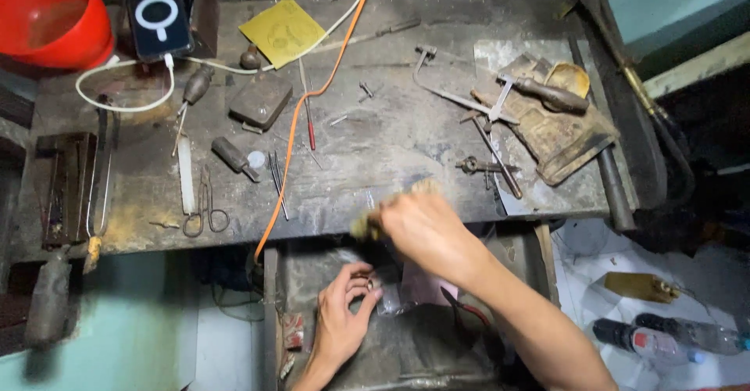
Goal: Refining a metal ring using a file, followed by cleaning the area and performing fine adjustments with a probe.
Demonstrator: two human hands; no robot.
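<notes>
My right hand [422, 231] hovers over the front edge of the worn workbench [375, 157], closed on a small brush-like tool [361, 225] that is blurred. Below it, my left hand [344, 313] reaches into an open drawer [406, 344] and pinches a small ring [369, 285] between thumb and fingers. A small clear plastic bag [391, 297] lies in the drawer just right of that hand.
On the bench: scissors [205, 207], an orange cable [301, 125], a white cable to a phone [158, 16], a yellow sheet [281, 32], a saw frame [449, 90], a folded leather cloth with tools [558, 121], a red bowl [51, 16]. Plastic bottles [656, 340] lie on the floor at right.
</notes>
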